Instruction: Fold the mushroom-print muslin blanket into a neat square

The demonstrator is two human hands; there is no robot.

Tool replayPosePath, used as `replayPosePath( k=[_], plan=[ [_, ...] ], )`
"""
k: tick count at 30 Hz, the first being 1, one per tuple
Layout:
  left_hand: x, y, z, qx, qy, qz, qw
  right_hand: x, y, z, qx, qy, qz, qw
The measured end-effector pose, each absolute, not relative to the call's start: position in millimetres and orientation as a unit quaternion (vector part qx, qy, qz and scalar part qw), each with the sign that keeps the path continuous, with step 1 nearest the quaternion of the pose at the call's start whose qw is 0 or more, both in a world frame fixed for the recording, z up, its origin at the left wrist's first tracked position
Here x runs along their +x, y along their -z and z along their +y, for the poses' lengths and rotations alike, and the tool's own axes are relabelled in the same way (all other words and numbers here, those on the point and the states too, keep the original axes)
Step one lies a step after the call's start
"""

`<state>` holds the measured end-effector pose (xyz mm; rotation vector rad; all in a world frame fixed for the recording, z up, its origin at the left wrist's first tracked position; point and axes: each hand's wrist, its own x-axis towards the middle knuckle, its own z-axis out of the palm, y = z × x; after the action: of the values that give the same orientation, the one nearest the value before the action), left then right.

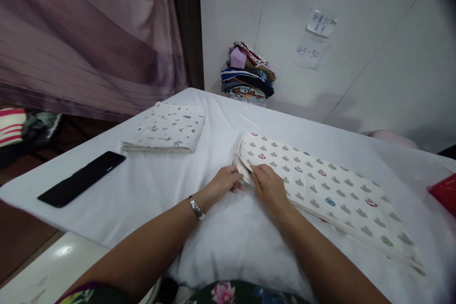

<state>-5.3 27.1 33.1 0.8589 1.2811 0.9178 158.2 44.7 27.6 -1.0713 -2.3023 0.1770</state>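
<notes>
A long folded cloth (313, 180), cream with grey and a few coloured mushroom-like prints, lies on the white-covered table. Its layers fan apart a little at the left end. There my left hand (226, 181), with a silver bracelet at the wrist, pinches the lower layers at the near corner. Close beside it, my right hand (268, 185) grips the upper layers of the same corner between thumb and fingers. Farther left and back rests a second folded cloth (171, 128), white with small grey prints, touched by neither hand.
A black phone-like slab (81, 179) lies near the table's left edge. Behind the white table cover (160, 185), a stack of folded clothes (247, 73) stands against the wall. A pink curtain (89, 33) hangs at left. Something red (445, 194) sits at far right.
</notes>
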Motion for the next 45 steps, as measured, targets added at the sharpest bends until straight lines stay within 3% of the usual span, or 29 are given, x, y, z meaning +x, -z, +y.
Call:
replayPosePath(
  k=[5,15,21,31,34,39,45],
  plan=[
    [-6,-31,28,0.376,-0.402,0.552,0.627,156,-26,43,-0.381,-0.067,-0.893,0.23],
    [-9,-32,28,0.397,-0.394,0.543,0.626,158,-22,45,-0.385,-0.091,-0.888,0.236],
    [-8,-28,29,0.383,-0.404,0.541,0.631,159,-22,47,-0.402,-0.091,-0.866,0.284],
    [-8,-34,28,0.418,-0.408,0.523,0.621,156,-25,42,-0.38,-0.048,-0.899,0.211],
    [-16,-38,30,0.476,-0.391,0.575,0.539,158,-24,43,-0.4,-0.078,-0.884,0.23],
    [-37,-42,34,0.58,-0.307,0.717,0.235,158,-25,44,-0.43,-0.105,-0.863,0.243],
    [-31,-32,36,0.628,-0.179,0.738,0.167,155,-21,45,-0.446,-0.089,-0.861,0.226]
  ],
)
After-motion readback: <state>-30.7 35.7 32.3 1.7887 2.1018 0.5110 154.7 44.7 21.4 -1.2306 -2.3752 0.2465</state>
